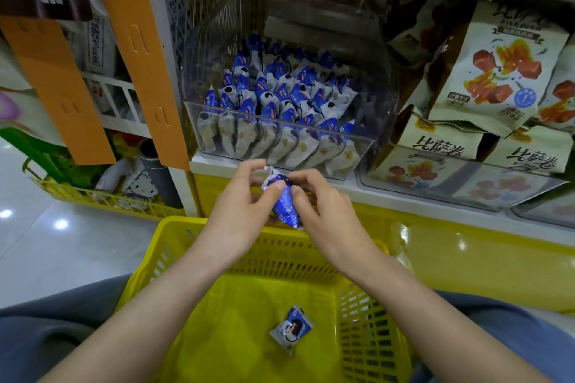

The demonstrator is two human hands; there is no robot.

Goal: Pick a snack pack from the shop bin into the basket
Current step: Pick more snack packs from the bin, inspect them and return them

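A blue and white snack pack [284, 200] is held between both hands, just above the far rim of the yellow basket [186, 236]. My left hand [242, 205] pinches its left side and top. My right hand [323, 208] grips its right side. Another snack pack [291, 331] of the same kind lies flat on the basket floor. Behind the hands, a clear plastic shop bin [367, 149] on the shelf holds several rows of the same blue and white packs.
Beige snack bags [494, 71] with red and orange print fill clear trays to the right of the bin. Orange cardboard strips [137, 40] hang at the left. A yellow wire rack [102, 199] with goods stands low left on the glossy floor.
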